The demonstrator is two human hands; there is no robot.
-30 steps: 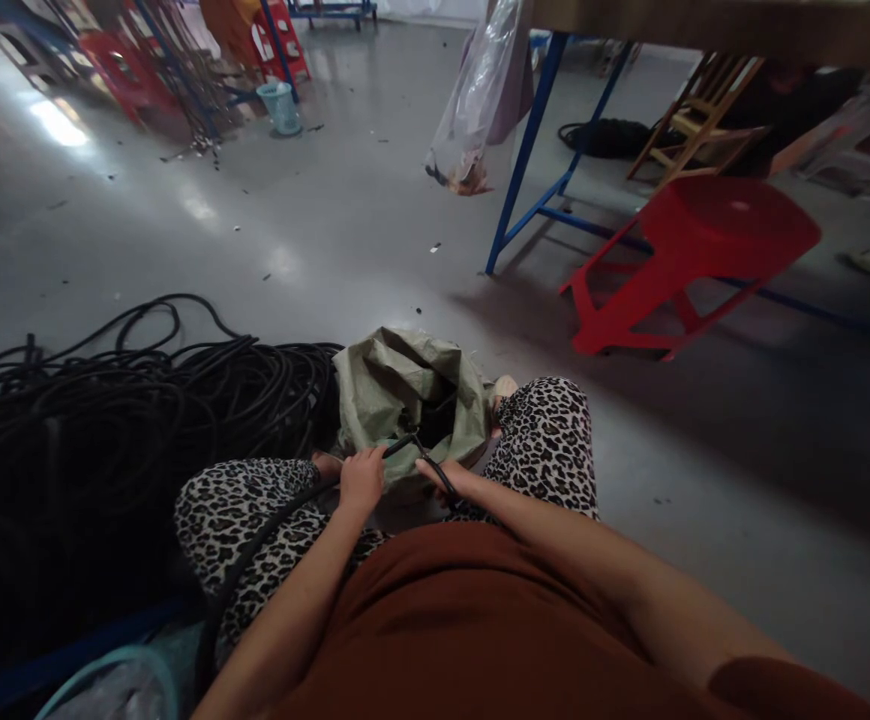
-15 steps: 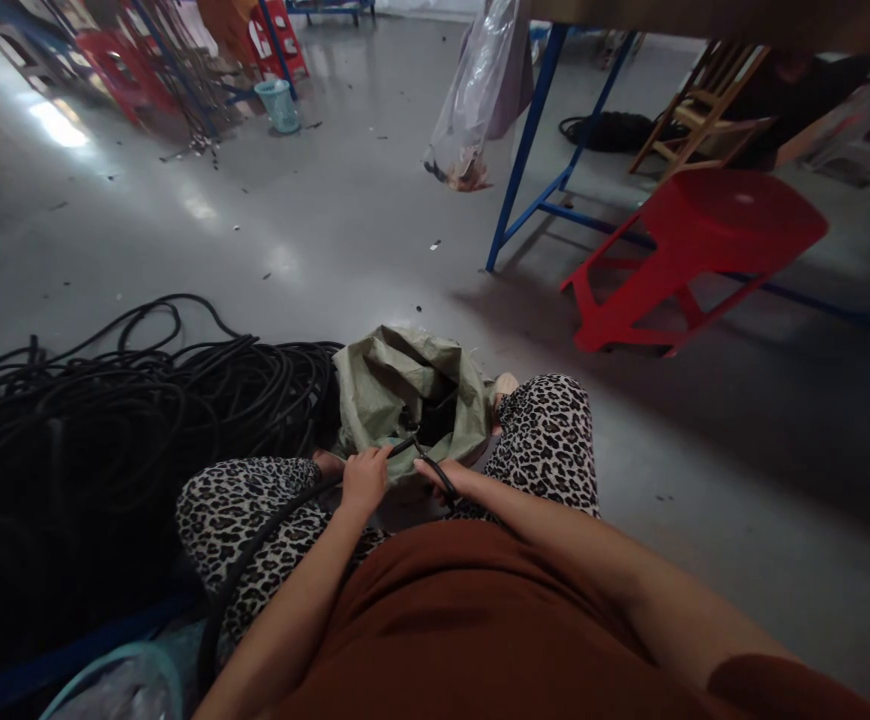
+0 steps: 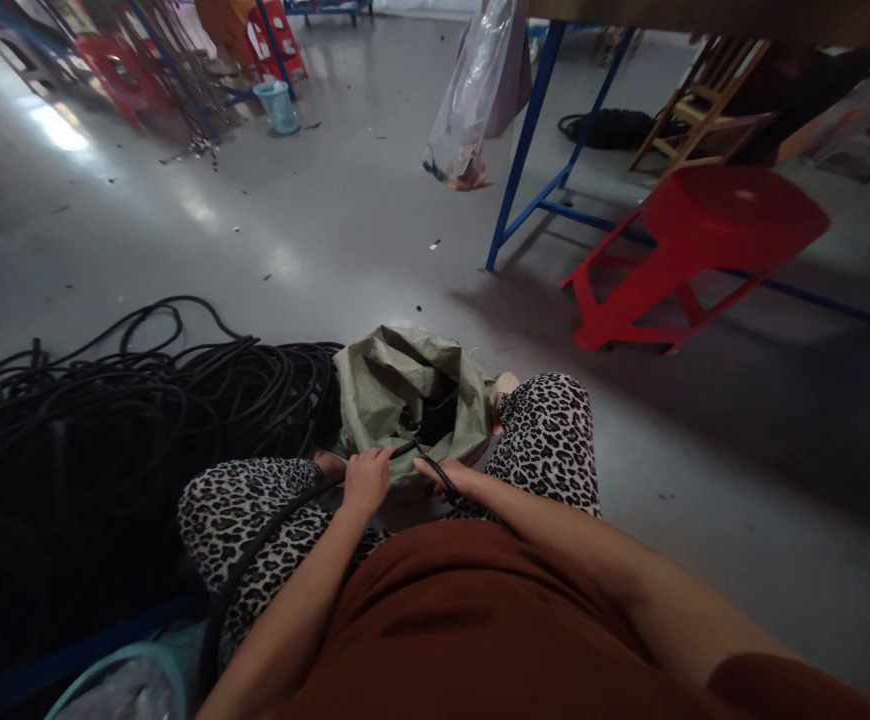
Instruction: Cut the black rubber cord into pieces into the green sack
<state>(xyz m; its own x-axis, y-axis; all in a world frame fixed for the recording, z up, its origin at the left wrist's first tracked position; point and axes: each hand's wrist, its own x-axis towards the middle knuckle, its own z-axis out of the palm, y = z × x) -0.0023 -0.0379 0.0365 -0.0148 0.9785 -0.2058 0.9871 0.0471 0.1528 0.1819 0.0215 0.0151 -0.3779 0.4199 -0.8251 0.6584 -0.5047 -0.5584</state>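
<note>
My left hand (image 3: 367, 479) is closed around a thick black rubber cord (image 3: 261, 538), which runs up across my left thigh. A short end of the cord sticks out past my fingers, over the mouth of a greenish woven sack (image 3: 375, 405). In my right hand (image 3: 446, 474) I grip black-handled scissors (image 3: 437, 470), whose blades meet the cord near its tip. Whether the blades are fully closed is too small to tell. Dark pieces lie inside the sack, hard to make out in the shadow.
Left of me lies a big tangle of black cord (image 3: 180, 390). A light-blue basket (image 3: 172, 672) stands by my left hip. Ahead are a blue table leg (image 3: 525, 150), a hanging clear plastic bag (image 3: 465, 120) and a red stool (image 3: 727, 220).
Almost nothing differs. Both hands stay over the sack's near rim with the cord and scissors, and the view has shifted very slightly.
</note>
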